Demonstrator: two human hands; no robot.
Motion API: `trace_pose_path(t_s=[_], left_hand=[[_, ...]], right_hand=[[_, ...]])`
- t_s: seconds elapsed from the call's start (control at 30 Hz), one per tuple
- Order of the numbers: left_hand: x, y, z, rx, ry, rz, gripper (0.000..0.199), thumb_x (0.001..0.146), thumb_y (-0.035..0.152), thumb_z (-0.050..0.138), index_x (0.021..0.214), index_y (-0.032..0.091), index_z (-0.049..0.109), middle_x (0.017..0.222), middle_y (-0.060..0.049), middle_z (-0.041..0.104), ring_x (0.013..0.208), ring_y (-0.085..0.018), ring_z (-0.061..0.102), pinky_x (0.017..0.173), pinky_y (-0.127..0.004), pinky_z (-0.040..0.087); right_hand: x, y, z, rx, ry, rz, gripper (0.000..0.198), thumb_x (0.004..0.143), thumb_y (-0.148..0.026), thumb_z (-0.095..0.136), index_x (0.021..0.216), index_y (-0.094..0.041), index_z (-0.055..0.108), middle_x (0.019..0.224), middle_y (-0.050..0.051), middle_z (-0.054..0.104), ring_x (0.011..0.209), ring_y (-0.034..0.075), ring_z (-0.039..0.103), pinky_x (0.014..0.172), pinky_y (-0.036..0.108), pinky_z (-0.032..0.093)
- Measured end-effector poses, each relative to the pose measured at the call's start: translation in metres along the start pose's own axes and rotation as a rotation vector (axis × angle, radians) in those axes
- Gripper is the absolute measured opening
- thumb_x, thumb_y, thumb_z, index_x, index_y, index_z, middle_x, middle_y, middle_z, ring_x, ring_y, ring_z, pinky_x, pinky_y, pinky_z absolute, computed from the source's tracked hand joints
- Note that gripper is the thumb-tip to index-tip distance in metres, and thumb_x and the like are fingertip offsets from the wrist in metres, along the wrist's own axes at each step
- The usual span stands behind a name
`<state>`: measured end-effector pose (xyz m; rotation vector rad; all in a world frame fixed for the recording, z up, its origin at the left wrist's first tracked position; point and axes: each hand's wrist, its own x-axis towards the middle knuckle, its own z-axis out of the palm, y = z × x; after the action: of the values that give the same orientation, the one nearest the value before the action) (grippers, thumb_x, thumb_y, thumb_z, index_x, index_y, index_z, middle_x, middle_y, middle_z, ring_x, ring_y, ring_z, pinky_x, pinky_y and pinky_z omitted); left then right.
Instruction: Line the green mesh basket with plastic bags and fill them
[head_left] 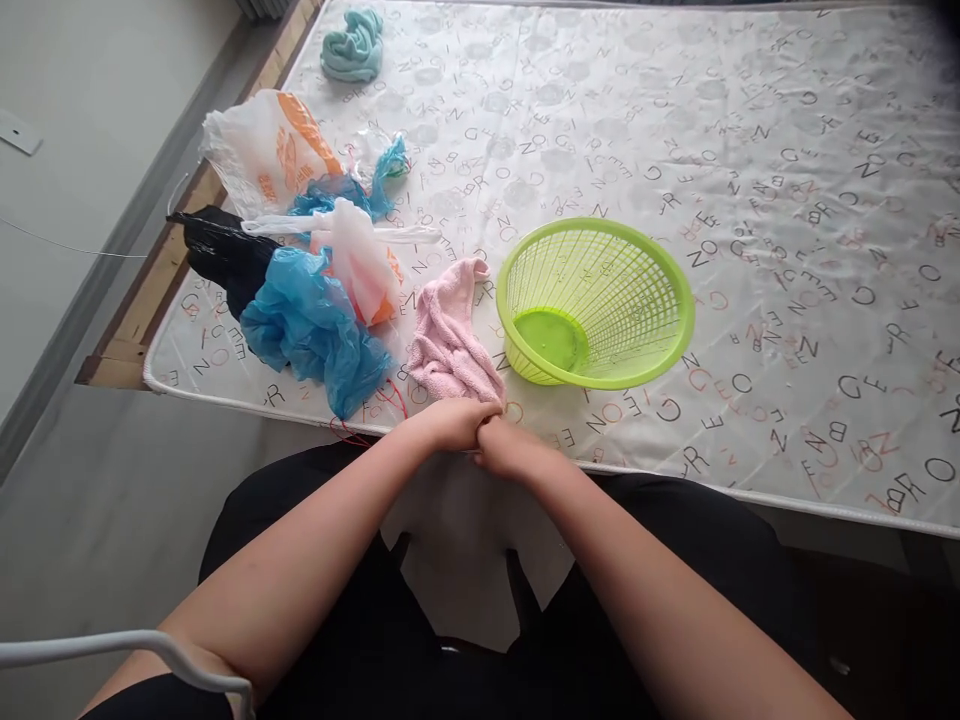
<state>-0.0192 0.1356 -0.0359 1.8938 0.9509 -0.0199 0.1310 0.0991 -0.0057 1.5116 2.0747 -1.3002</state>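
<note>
At the mattress's front edge my left hand (456, 424) and my right hand (507, 446) meet, both with fingers curled closed. Whatever is between their fingers, if anything, is hidden. Just beyond them lies a crumpled pink towel (451, 335), its lower corner reaching my left hand; I cannot tell whether it is gripped. A lime-green plastic basket (600, 380) with mesh walls stands a little beyond my right hand, tilted in view, with its open rim toward me.
To the left lie a blue plastic bag (304, 320), a black bag (225, 250), a white-and-red bag (364, 260) and a white-and-orange bag (262, 150). A rolled teal cloth (352, 45) sits at the far left of the letter-printed mattress (787, 250). A wooden bed frame (124, 330) borders it.
</note>
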Motion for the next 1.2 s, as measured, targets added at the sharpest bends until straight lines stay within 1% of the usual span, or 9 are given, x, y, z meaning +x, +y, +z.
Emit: trace_pose_path(t_s=[0.07,0.17,0.27,0.43,0.53,0.7,0.83,1.0,1.2], left_hand=[[-0.002,0.002,0.001,-0.018,0.000,-0.052,0.053,0.061,0.012,0.082,0.111,0.028,0.074,0.109,-0.007,0.079,0.106,-0.038,0.073,0.097,-0.049,0.055],[-0.005,0.006,0.003,-0.001,-0.025,-0.125,0.050,0.060,0.015,0.082,0.107,0.030,0.072,0.107,-0.006,0.080,0.105,-0.039,0.074,0.097,-0.049,0.055],[-0.006,0.011,0.006,0.043,-0.063,-0.157,0.048,0.060,0.017,0.081,0.105,0.030,0.070,0.103,-0.006,0.080,0.099,-0.039,0.075,0.093,-0.048,0.055],[-0.004,0.017,0.009,0.192,-0.144,-0.186,0.046,0.070,0.025,0.077,0.115,0.027,0.067,0.109,-0.012,0.079,0.099,-0.039,0.075,0.087,-0.047,0.057],[-0.003,0.016,0.012,0.182,-0.168,-0.212,0.049,0.070,0.024,0.078,0.117,0.024,0.066,0.111,-0.014,0.078,0.100,-0.039,0.074,0.088,-0.047,0.056],[-0.002,0.009,0.021,0.095,-0.132,-0.260,0.053,0.066,0.020,0.080,0.116,0.025,0.066,0.110,-0.013,0.077,0.103,-0.040,0.073,0.095,-0.049,0.054],[-0.001,0.004,0.026,0.112,-0.126,-0.247,0.051,0.066,0.020,0.078,0.115,0.025,0.066,0.110,-0.013,0.076,0.100,-0.039,0.073,0.091,-0.048,0.056],[-0.002,-0.006,0.033,-0.021,-0.056,-0.254,0.050,0.062,0.021,0.081,0.110,0.025,0.065,0.105,-0.012,0.076,0.101,-0.041,0.073,0.097,-0.050,0.054],[-0.001,-0.005,0.032,-0.029,-0.089,-0.252,0.063,0.064,0.017,0.080,0.125,0.027,0.067,0.120,-0.013,0.076,0.113,-0.041,0.071,0.101,-0.050,0.052]], right_hand=[[0.001,-0.002,0.005,0.008,-0.021,-0.008,0.063,0.093,-0.029,0.073,0.152,-0.011,0.058,0.147,0.021,0.064,0.129,0.033,0.065,0.103,0.036,0.052],[0.002,-0.002,0.011,-0.005,-0.052,-0.003,0.050,0.094,-0.029,0.070,0.142,-0.015,0.068,0.139,0.017,0.070,0.123,0.031,0.069,0.098,0.035,0.054],[0.003,0.002,0.012,-0.036,-0.057,0.005,0.044,0.093,-0.030,0.070,0.135,-0.015,0.073,0.134,0.017,0.073,0.118,0.030,0.071,0.094,0.035,0.056],[0.003,0.007,0.008,-0.043,-0.129,0.016,0.040,0.091,-0.029,0.071,0.128,-0.015,0.076,0.127,0.017,0.076,0.110,0.031,0.074,0.090,0.037,0.058],[0.005,0.010,0.011,-0.054,-0.114,-0.006,0.038,0.089,-0.025,0.070,0.126,-0.014,0.076,0.127,0.017,0.076,0.109,0.030,0.074,0.089,0.035,0.057],[0.007,0.012,0.019,-0.043,-0.083,-0.035,0.042,0.093,-0.028,0.067,0.132,-0.015,0.073,0.131,0.017,0.074,0.113,0.031,0.073,0.091,0.037,0.057],[0.007,0.011,0.016,-0.061,-0.117,-0.001,0.039,0.093,-0.028,0.067,0.129,-0.016,0.075,0.127,0.016,0.076,0.110,0.032,0.074,0.091,0.040,0.058],[0.006,0.008,0.013,-0.063,-0.127,0.019,0.041,0.093,-0.026,0.066,0.132,-0.018,0.074,0.129,0.016,0.075,0.112,0.032,0.074,0.094,0.040,0.058],[0.005,0.007,0.014,-0.064,-0.121,0.035,0.040,0.095,-0.030,0.066,0.132,-0.016,0.073,0.130,0.016,0.075,0.112,0.032,0.074,0.094,0.038,0.058]])
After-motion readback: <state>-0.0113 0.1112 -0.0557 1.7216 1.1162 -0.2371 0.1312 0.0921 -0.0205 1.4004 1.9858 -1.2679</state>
